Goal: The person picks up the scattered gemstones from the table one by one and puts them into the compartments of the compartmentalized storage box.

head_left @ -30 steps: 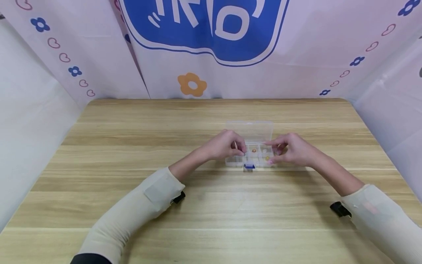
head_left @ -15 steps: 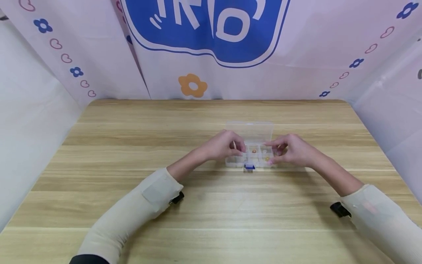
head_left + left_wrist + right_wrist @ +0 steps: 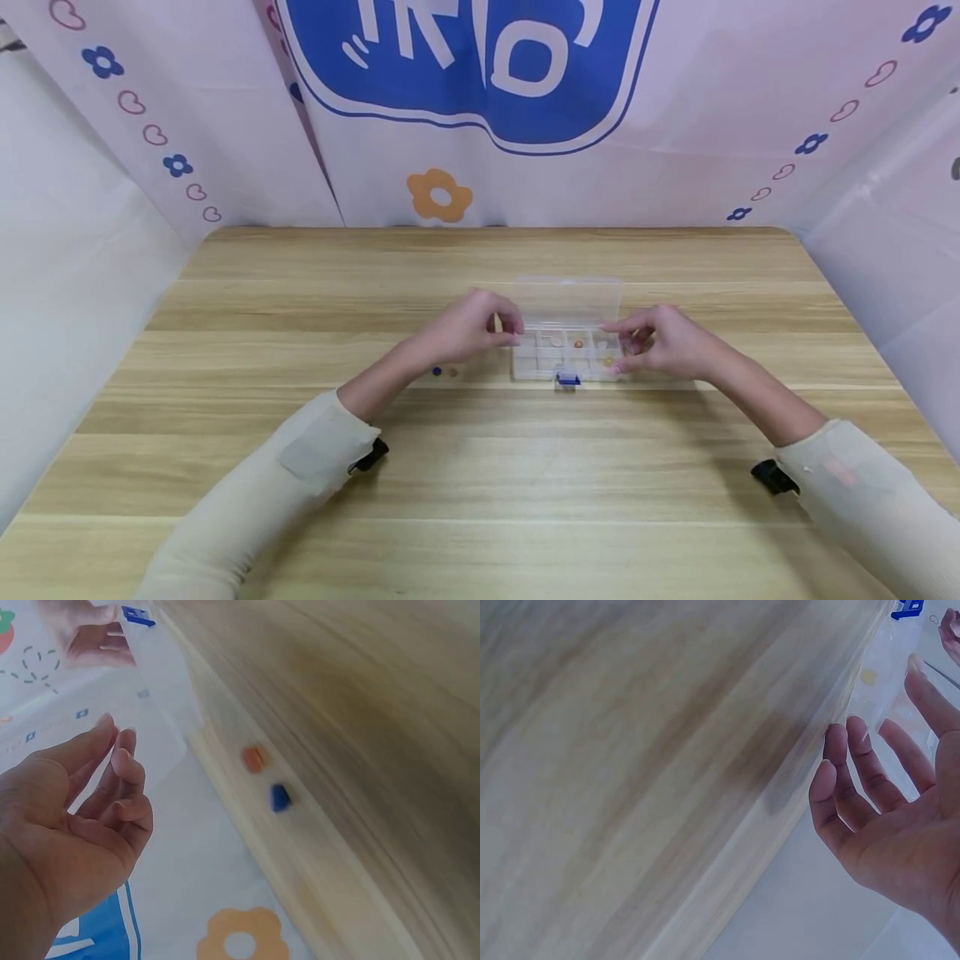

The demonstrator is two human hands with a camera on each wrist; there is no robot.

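A clear plastic compartment box [image 3: 527, 367] lies on the table, its transparent lid [image 3: 567, 300] raised at the back and a blue clasp [image 3: 567, 379] at the front. Small pieces sit in its compartments, among them an orange one [image 3: 578, 343] and a yellow one [image 3: 608, 362]. My right hand [image 3: 667, 342] holds the box's right end between thumb and index finger. By the left end is my left hand [image 3: 468, 325]; its thumb and fingertips are close together, with nothing visible between them [image 3: 112, 739]. On the table below it lie a blue bead [image 3: 280, 797] and an orange-brown bead [image 3: 253, 759].
The wooden table [image 3: 480, 500] reaches to a white printed curtain [image 3: 247, 150] behind and at both sides. Black wrist mounts [image 3: 369, 456] show below the beige sleeves [image 3: 322, 450].
My left hand has moved left from above the compartments to the box's left end, uncovering the two loose beads on the table. The right hand and the box stay in place.
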